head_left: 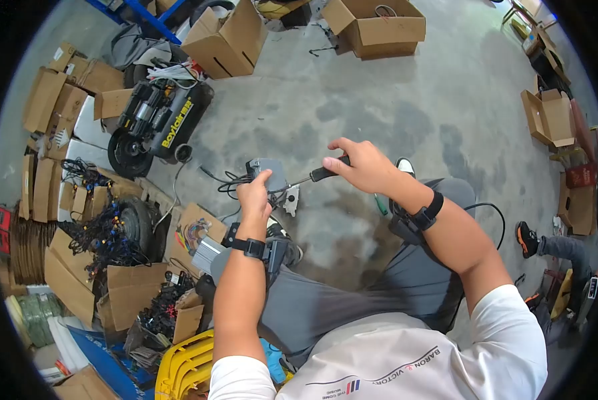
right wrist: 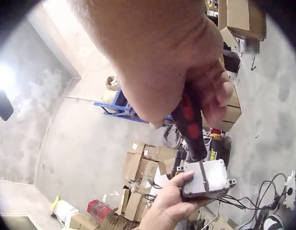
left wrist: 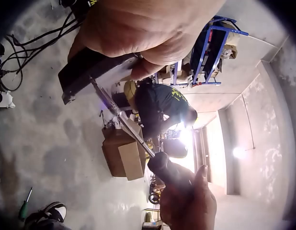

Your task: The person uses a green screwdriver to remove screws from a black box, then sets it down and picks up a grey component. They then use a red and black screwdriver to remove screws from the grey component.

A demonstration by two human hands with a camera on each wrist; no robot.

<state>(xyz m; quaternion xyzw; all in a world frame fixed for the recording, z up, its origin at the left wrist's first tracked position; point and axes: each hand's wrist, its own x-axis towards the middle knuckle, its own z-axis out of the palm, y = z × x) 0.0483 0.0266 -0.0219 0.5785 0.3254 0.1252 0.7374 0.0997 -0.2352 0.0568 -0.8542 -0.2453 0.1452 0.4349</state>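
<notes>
My left hand (head_left: 253,197) holds a small grey box (head_left: 270,171) with mounting tabs, thumb along its edge. Black cables (right wrist: 239,205) trail from the box. The right hand (head_left: 365,168) grips a screwdriver (head_left: 322,173) by its black and red handle. Its metal shaft (left wrist: 131,125) points at the box, with the tip right at the box's face in the left wrist view. A white metal bracket (head_left: 291,200) lies on the floor just below the box in the head view.
A green-handled screwdriver (left wrist: 24,209) lies on the floor by a shoe. To the left stand a black air compressor (head_left: 169,120), a tyre (head_left: 137,227) and cartons of tangled wires. Open cardboard boxes (head_left: 389,37) stand ahead. Another person (left wrist: 160,105) bends over farther off.
</notes>
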